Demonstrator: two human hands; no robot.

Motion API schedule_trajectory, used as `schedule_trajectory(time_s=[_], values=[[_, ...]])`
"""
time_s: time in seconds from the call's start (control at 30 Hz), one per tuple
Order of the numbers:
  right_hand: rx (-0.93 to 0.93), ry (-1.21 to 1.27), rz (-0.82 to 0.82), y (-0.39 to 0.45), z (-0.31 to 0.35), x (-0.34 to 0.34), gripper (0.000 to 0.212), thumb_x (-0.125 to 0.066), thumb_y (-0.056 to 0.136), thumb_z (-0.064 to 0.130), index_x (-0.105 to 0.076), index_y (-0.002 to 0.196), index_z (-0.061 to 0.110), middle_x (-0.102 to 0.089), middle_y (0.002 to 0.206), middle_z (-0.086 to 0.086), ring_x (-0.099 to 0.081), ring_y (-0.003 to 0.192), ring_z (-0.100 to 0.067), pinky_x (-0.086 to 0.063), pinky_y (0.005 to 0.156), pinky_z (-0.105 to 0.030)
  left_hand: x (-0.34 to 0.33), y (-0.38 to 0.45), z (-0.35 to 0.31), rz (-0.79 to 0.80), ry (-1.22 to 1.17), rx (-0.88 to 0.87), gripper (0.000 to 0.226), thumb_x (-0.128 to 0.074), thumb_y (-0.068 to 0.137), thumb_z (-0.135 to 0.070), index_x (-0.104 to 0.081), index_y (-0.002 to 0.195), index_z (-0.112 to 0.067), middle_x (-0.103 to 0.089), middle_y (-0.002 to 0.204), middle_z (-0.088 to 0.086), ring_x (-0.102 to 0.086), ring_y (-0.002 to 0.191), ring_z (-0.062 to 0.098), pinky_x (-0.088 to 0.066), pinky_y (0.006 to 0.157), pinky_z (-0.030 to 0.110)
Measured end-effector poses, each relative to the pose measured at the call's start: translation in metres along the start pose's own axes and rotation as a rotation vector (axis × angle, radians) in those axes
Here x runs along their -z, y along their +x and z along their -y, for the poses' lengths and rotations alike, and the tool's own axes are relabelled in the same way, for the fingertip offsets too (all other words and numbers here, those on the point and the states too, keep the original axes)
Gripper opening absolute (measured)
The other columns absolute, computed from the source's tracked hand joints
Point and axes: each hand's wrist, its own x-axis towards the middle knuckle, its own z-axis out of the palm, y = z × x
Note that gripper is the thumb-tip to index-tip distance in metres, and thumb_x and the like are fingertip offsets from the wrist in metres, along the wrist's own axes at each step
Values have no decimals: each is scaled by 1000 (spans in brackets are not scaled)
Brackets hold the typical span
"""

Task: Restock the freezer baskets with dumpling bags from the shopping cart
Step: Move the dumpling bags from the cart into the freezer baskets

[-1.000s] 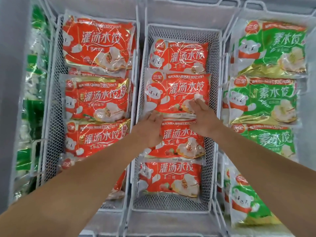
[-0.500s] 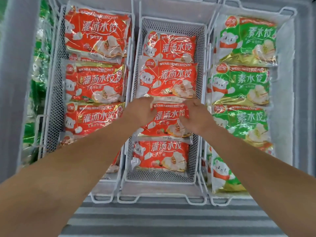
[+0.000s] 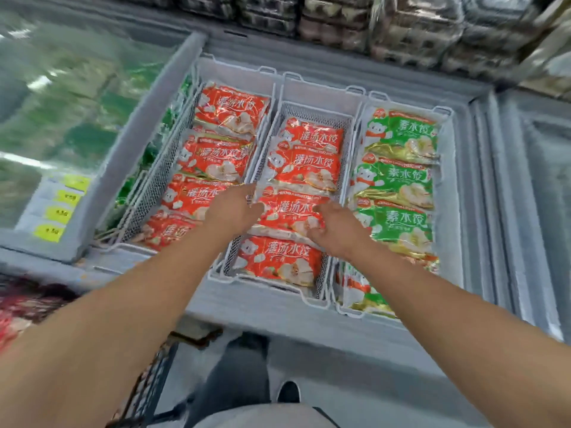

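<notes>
Closest to the person, at the bottom left, is a bit of the shopping cart (image 3: 148, 378), dark and blurry. What is inside it does not show.

Past the near edge of the freezer (image 3: 278, 316) sit three white wire baskets side by side. The middle basket (image 3: 304, 296) holds four red dumpling bags in a row, going from the near end to the far end. Each bag lies flat with its long side going left to right, across the basket.

Both hands are over the third red bag (image 3: 289, 213) counting from the far end. The left hand (image 3: 231, 208) is at the bag's left end, just touching it, fingers loosely bent and not gripping. The right hand (image 3: 335, 225) is at the bag's right end, fingers hanging a little curled. It looks let go, holding nothing.

So the bag lies right between the two hands, one hand at each short end. Both are about as near. I think the bag is already put in place, and the next bag must come from the cart, behind and to the left, so the left hand is nearer to it.

The left basket (image 3: 145, 208) has red bags too. The right basket (image 3: 445, 114) has green bags (image 3: 398, 180).
</notes>
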Motion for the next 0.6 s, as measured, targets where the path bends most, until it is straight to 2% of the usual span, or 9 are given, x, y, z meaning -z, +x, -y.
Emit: schedule_trajectory(time_s=[0.13, 0.33, 0.5, 0.6], values=[[88, -25, -59, -62, 19, -2, 66, -59, 93, 39, -39, 147, 8, -42, 148, -21, -40, 135, -36, -36, 110, -36, 10, -90, -3, -135, -13, 52, 60, -58, 95, -41, -44, 147, -17, -56, 141, 14, -55, 125, 33, -43, 100, 36], [211, -17, -108, -129, 54, -12, 62, -59, 91, 35, -43, 145, 9, -45, 146, -16, -42, 133, -33, -38, 109, -39, 26, -188, 13, -247, -68, 123, 58, -60, 93, -43, -48, 145, -20, -61, 134, 12, -58, 119, 33, -44, 96, 37], [330, -47, -91, -161, 107, -33, 63, -58, 92, 37, -41, 146, 10, -44, 147, -17, -42, 133, -35, -37, 109, -40, 40, -265, 42, -341, -157, 193, 56, -59, 94, -41, -47, 146, -25, -55, 143, 4, -52, 128, 28, -42, 103, 37], [435, -54, -79, -182, 152, -56, 63, -59, 91, 36, -41, 146, 10, -45, 147, -15, -44, 133, -33, -38, 109, -40, 46, -314, 74, -412, -167, 276, 57, -58, 94, -40, -45, 147, -22, -63, 130, 8, -59, 116, 27, -45, 93, 35]])
